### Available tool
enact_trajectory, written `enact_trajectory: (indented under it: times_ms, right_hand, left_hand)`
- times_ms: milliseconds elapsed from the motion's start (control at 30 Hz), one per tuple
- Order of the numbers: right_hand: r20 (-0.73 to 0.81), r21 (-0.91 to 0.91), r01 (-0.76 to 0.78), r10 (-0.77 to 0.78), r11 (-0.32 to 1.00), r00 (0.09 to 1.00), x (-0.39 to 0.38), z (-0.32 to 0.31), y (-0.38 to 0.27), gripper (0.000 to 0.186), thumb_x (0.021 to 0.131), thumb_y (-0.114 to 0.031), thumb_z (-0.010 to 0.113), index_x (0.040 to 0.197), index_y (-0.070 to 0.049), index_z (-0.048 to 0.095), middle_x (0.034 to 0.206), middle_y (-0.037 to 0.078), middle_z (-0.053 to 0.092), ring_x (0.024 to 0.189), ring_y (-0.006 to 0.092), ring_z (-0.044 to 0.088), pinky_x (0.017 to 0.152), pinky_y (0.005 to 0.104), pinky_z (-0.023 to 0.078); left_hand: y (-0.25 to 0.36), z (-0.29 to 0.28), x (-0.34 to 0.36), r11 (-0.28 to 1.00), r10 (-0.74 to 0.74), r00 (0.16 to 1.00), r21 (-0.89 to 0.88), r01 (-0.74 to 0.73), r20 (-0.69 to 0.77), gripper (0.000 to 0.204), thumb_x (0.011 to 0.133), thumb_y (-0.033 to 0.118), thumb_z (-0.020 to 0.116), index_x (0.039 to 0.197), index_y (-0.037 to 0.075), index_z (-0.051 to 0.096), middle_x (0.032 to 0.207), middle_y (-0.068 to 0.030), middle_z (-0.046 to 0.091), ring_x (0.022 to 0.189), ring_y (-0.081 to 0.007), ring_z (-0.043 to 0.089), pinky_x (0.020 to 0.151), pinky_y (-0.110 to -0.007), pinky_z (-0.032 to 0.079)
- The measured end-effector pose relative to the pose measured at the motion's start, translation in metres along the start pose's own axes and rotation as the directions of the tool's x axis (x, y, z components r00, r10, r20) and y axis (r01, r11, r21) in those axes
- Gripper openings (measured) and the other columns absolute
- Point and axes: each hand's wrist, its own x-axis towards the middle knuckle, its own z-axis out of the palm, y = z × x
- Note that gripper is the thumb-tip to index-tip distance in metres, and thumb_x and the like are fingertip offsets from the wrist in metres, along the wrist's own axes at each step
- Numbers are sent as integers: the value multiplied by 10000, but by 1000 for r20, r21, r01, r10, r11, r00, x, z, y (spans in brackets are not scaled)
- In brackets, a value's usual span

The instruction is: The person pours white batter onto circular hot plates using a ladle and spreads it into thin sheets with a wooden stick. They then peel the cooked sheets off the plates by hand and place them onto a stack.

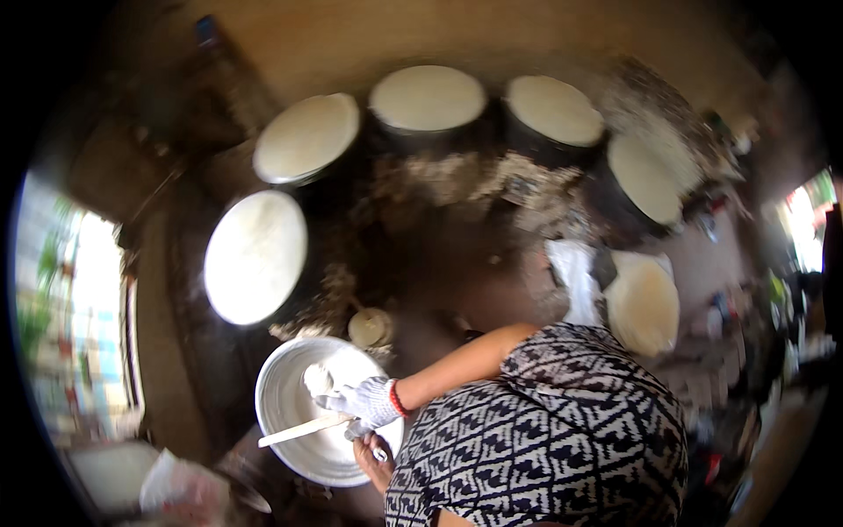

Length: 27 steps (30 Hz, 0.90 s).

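Observation:
In a white basin (268, 413) a pale wooden stick (303, 430) lies slanted across the rim, its inner end at my gloved right hand (371, 401). This hand wears a grey-white knit glove and a red bracelet, and appears closed on the stick. Right by its fingertips, inside the basin, is a rounded white lump (318, 379); whether it is touched I cannot tell. My left hand (374, 458), bare, sits low at the basin's near right side with fingers curled. A small shiny spot shows on it; what it grips is hidden and blurred.
Several big dark pots with round pale tops, such as the far middle one (428, 98) and the left one (256, 257), ring the sooty stove area. A small round container (370, 327) stands beyond the basin. At right lie a white cloth (575, 277) and a pale-topped sack (644, 303).

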Motion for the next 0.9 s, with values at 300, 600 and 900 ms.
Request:
enact_trajectory:
  times_ms: [300, 600, 900]
  right_hand:
    - [-440, -114, 237, -263, 965, 858, 14, -67, 57, 511, 851, -358, 660, 1246, -46, 565, 1088, 185, 619, 963, 329, 618, 842, 391, 509]
    - [-905, 28, -498, 234, 867, 356, 125, -341, 359, 672, 779, -191, 723, 1386, -88, 452, 1198, 190, 599, 1080, 363, 592, 914, 430, 484]
    - [-665, 550, -623, 743, 556, 77, 255, -469, 446, 831, 744, -277, 740, 1446, -43, 362, 1398, 200, 499, 1237, 357, 524, 1019, 394, 446]
  left_hand:
    - [37, 1, -28, 880, -6, 984, -469, -78, -176, 232, 966, 36, 515, 1195, -2, 502, 980, -56, 618, 494, -14, 417, 377, -161, 394]
    - [87, 22, 20, 793, -152, 883, -588, -158, -444, 192, 1004, 77, 468, 1135, -52, 524, 693, 24, 435, 550, -22, 416, 450, -148, 359]
    - [72, 38, 62, 641, -329, 876, -765, -68, -353, 197, 1005, 105, 460, 1119, -38, 534, 730, -12, 474, 544, -56, 380, 456, -166, 321]
